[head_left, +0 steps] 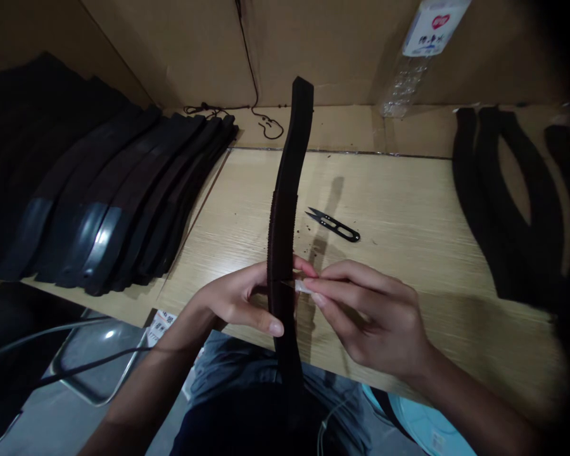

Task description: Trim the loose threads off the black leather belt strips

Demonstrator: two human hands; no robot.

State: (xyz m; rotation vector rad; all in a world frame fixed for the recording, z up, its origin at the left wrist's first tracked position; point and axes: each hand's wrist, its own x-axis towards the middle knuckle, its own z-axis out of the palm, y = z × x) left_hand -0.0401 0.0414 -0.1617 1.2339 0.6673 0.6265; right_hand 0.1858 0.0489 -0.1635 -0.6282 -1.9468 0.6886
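My left hand [247,294] is wrapped round a long, dark, slightly curved strip [300,133], thumb on the near face and fingertips behind it. The strip stands lengthwise in front of me, its lower end near my lap. A brownish wrap [282,221] with ridged, stitch-like edges covers its middle. My right hand [375,310] pinches a small white piece [302,287] against the strip's right side. A thin tip seems to run from it onto the wrap; its exact kind is unclear. Black thread snips [333,225] lie on the table, right of the strip.
Many dark strips [109,209] are piled at the left of the table [394,202]. More strips [513,202] lie at the right. A clear plastic bottle [408,76] leans at the back cardboard wall [323,50]. A dark cord [249,57] hangs there. Below is a teal stool [427,424].
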